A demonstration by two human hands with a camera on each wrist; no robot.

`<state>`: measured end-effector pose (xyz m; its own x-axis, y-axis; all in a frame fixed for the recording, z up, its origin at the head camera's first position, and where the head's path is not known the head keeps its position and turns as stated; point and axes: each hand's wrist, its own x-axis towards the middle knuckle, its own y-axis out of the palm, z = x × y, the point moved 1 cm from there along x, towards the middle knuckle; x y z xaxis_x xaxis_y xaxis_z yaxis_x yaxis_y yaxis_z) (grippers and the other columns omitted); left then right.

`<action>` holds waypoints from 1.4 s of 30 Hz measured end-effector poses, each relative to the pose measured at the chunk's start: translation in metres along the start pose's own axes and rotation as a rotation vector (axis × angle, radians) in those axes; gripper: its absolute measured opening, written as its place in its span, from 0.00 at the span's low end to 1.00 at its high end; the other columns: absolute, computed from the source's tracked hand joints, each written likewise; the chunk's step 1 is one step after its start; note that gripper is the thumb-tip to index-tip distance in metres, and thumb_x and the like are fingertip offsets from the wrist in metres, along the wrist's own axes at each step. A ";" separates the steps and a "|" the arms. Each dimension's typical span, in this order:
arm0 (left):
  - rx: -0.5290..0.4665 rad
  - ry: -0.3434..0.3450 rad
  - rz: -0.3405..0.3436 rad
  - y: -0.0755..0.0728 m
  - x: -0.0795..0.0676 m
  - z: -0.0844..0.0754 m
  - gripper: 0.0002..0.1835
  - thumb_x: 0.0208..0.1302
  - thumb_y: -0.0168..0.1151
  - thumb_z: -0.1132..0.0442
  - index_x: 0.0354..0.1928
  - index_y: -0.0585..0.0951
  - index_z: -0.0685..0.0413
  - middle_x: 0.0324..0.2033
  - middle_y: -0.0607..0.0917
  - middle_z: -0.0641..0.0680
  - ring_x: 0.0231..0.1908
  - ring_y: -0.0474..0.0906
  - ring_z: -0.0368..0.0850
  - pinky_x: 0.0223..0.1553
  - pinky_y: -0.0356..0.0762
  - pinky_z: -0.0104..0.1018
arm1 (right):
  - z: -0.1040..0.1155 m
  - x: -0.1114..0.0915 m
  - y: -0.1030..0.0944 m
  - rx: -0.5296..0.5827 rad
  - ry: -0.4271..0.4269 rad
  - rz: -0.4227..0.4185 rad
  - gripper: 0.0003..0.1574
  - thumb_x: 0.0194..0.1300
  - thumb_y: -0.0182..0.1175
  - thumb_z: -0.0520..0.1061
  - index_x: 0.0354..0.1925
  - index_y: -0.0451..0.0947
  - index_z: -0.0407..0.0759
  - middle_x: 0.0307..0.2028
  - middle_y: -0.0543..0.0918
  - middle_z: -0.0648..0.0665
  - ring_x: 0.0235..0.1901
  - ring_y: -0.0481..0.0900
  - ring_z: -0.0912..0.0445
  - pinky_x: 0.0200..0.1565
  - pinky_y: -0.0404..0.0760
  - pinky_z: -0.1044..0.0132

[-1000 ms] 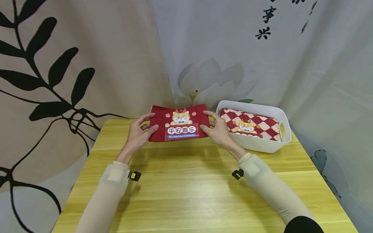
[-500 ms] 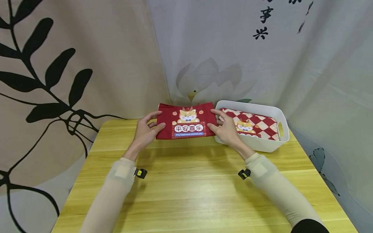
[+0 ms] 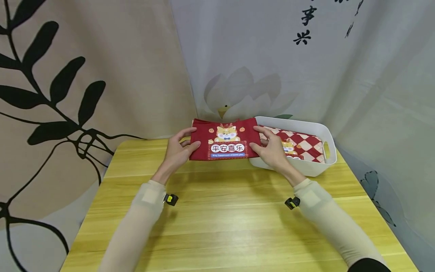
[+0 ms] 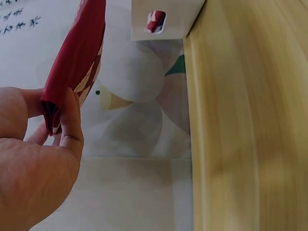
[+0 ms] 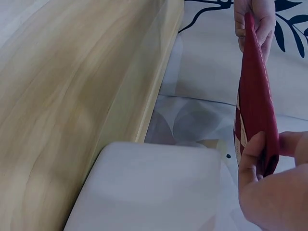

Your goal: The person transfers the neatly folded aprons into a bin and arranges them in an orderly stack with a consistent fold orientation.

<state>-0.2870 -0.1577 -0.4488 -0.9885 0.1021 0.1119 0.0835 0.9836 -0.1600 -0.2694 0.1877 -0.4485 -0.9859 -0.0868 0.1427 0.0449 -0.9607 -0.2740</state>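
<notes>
A folded red cloth (image 3: 224, 138) with a cartoon animal, fruit and a white lettered label is held up above the far part of the table. My left hand (image 3: 178, 150) pinches its left end, thumb on the front and fingers behind. The right end is gripped the same way by my right hand (image 3: 273, 151), which overlaps the white bin (image 3: 327, 138) in the head view. Seen edge-on in the left wrist view, the cloth (image 4: 77, 62) has layered folds and a red-and-cream checked back. Inside the bin lies another folded cloth (image 3: 309, 145), red-and-white checked with a similar print.
The bin stands at the back right of the wooden table (image 3: 231, 219), an oval handle hole in its right end. A printed curtain (image 3: 238, 49) hangs right behind the table's far edge. Small black devices (image 3: 171, 199) are strapped at both wrists.
Both hands have carried the red cloth to the right and slightly away, so its right end now overlaps the bin's left side in the head view. The bin and its contents stay in place.
</notes>
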 end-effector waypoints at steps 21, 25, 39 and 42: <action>-0.006 0.031 0.075 0.041 0.022 -0.012 0.28 0.77 0.72 0.68 0.76 0.82 0.45 0.68 0.83 0.60 0.57 0.91 0.54 0.44 0.96 0.38 | -0.004 -0.015 -0.041 -0.049 0.015 -0.076 0.42 0.78 0.70 0.40 0.84 0.72 0.49 0.76 0.76 0.30 0.66 0.87 0.33 0.44 0.90 0.78; -0.002 0.029 0.090 0.049 0.026 -0.014 0.28 0.77 0.72 0.68 0.75 0.82 0.44 0.68 0.83 0.60 0.59 0.91 0.58 0.44 0.97 0.39 | -0.007 -0.017 -0.049 -0.056 0.027 -0.084 0.43 0.78 0.70 0.40 0.85 0.70 0.49 0.78 0.74 0.31 0.67 0.86 0.33 0.44 0.89 0.79; 0.001 0.049 0.134 0.079 0.037 -0.017 0.28 0.77 0.73 0.69 0.75 0.82 0.47 0.67 0.83 0.61 0.56 0.92 0.58 0.45 0.96 0.38 | -0.011 -0.026 -0.076 -0.128 0.040 -0.124 0.44 0.79 0.70 0.43 0.86 0.69 0.50 0.79 0.76 0.31 0.66 0.87 0.36 0.48 0.88 0.80; -0.004 0.055 0.137 0.084 0.039 -0.018 0.28 0.76 0.73 0.70 0.75 0.82 0.48 0.67 0.84 0.62 0.56 0.92 0.59 0.43 0.96 0.36 | -0.013 -0.027 -0.081 -0.137 0.039 -0.120 0.44 0.79 0.70 0.44 0.87 0.68 0.50 0.79 0.75 0.30 0.68 0.86 0.34 0.51 0.89 0.76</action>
<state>-0.3167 -0.0680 -0.4406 -0.9594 0.2430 0.1430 0.2174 0.9605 -0.1738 -0.2484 0.2715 -0.4424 -0.9884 0.0393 0.1464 -0.0934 -0.9184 -0.3844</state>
